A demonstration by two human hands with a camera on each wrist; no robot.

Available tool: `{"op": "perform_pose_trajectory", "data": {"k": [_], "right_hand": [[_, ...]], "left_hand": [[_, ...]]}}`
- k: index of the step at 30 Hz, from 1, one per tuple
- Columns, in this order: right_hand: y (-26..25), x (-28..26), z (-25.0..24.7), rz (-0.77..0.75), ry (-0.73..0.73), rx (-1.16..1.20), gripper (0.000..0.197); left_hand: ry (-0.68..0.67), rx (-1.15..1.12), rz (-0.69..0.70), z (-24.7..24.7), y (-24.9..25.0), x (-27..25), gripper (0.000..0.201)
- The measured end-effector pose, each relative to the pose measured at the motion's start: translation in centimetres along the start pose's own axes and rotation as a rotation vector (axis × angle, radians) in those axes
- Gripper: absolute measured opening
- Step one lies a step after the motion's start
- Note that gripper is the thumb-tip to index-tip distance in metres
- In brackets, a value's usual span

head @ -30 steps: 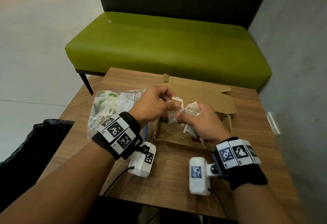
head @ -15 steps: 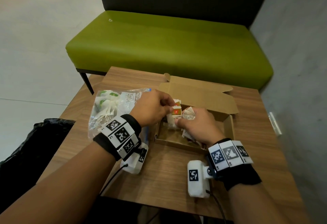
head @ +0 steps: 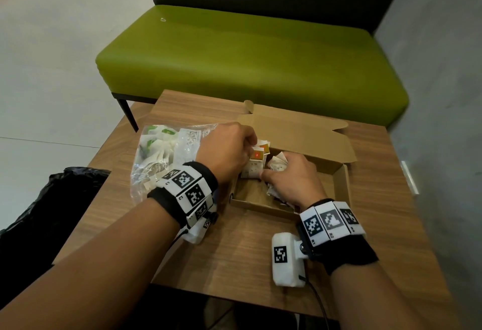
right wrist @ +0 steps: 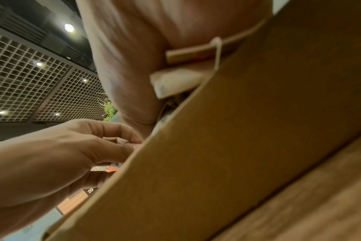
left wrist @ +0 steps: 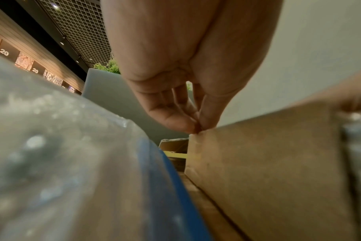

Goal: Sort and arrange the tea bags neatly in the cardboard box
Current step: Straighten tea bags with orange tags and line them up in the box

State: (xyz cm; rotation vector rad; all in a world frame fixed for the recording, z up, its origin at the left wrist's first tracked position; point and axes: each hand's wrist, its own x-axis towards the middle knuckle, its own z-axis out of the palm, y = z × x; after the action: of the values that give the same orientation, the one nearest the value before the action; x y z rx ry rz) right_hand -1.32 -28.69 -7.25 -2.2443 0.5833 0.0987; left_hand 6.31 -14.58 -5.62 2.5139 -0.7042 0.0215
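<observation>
Both hands are down in the open box (head: 339, 186), which sits right of centre in the head view on the wooden desk (head: 247, 251), its lid folded back toward the green bench (head: 247, 61) at the top of the frame.

The left hand (head: 227, 152) reaches in over the box's left wall, its grip narrow, thumb and fingertips pinched on the top of a small upright stack of tea bags (head: 254, 166) with red and yellow tags. In the left wrist view the pinch (left wrist: 193, 120) closes right at the top edge of the cardboard wall (left wrist: 268, 163), and what sits between the fingertips is too small to make out there.

The right hand (head: 289, 178) lies just right of that stack, fingers curled down over a loose bunch of crumpled white bags (head: 279, 164) inside the box; its fingertips touch the stack's lower edge. The right wrist view shows a bag (right wrist: 175, 83) and a tag's string pressed under that hand (right wrist: 144, 48) against the box rim, so its grip is closed around bags.

Left of the box, partly under the left wrist, lies a clear plastic pouch (head: 159, 157) with more tea bags bearing green tags. A black bag (head: 60, 199) sits at the left edge, beside the desk.
</observation>
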Motion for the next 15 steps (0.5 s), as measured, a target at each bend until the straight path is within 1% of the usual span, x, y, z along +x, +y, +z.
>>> {"op": "perform_pose_trajectory", "data": {"k": [6,10,12,15], "right_hand": [[0.2,0.1,0.2,-0.015,0.003,0.026,0.021],[0.3,0.0,-0.2,-0.017,0.004,0.069,0.015],[0.0,0.0,-0.8,-0.017,0.012,0.127,0.020],[0.0,0.0,-1.2,0.009,0.070,0.258,0.037]], "left_hand": [[0.015,-0.044,-0.028,0.4,-0.1,0.1,0.019],[0.019,-0.070,-0.055,0.6,-0.1,0.3,0.027],[0.028,-0.045,-0.046,0.5,0.0,0.3,0.028],[0.011,0.010,-0.054,0.0,0.0,0.1,0.032]]}}
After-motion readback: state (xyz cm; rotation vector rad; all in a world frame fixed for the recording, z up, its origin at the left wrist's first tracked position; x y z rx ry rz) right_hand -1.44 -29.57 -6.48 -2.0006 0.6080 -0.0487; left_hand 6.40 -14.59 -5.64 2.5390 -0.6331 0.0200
